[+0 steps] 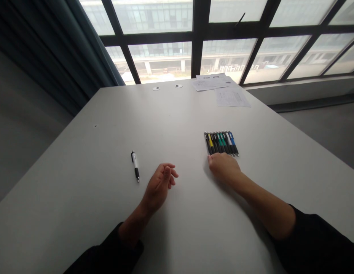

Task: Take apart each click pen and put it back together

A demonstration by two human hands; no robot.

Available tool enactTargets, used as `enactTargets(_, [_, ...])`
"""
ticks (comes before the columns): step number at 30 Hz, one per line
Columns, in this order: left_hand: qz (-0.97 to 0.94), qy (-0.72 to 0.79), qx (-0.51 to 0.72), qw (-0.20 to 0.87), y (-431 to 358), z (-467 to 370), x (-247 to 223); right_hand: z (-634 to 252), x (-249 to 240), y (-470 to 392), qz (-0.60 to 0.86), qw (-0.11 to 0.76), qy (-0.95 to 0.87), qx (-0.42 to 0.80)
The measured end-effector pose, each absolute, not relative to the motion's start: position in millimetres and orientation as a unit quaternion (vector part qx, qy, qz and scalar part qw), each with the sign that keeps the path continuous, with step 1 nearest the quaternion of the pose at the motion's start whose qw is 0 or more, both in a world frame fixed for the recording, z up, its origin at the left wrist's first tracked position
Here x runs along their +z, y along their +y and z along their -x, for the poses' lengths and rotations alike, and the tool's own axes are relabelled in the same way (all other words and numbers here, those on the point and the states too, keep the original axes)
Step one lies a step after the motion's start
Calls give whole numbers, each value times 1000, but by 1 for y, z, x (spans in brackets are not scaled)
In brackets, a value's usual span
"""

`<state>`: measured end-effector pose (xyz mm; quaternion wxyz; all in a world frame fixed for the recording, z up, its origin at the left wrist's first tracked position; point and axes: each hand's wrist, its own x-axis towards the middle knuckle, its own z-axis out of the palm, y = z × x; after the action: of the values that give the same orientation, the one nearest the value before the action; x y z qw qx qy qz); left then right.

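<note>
Several click pens [221,142] lie side by side in a tight row on the white table, with black, yellow, green, white and blue barrels. My right hand [224,167] is curled closed at the near ends of that row, knuckles up, touching or almost touching the pens at its left side. Its fingertips are mostly hidden, so I cannot see what is in them. To the left, my left hand [161,182] is held above the table with fingers loosely bent and slightly apart, nothing in it. A single white pen with a black grip [135,166] lies left of that hand.
Printed paper sheets [232,96] lie at the far right of the white table [108,213]. Two white oval pieces with dark centres [156,88] are by the far edge. Beyond stand a black-framed window [197,42] and a dark curtain [65,49].
</note>
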<state>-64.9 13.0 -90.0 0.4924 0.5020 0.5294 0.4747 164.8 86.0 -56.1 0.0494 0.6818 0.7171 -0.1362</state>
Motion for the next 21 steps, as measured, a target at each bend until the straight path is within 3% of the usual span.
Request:
enactTargets(14, [-531, 544, 453, 466, 14, 65, -91, -166, -61, 83, -668, 47, 734, -113])
enactTargets(18, [-560, 587, 422, 404, 13, 68, -87, -166, -63, 79, -643, 34, 759, -93])
enactTargets(21, [-579, 648, 392, 301, 16, 82, -80, -165, -63, 74, -602, 23, 793, -90])
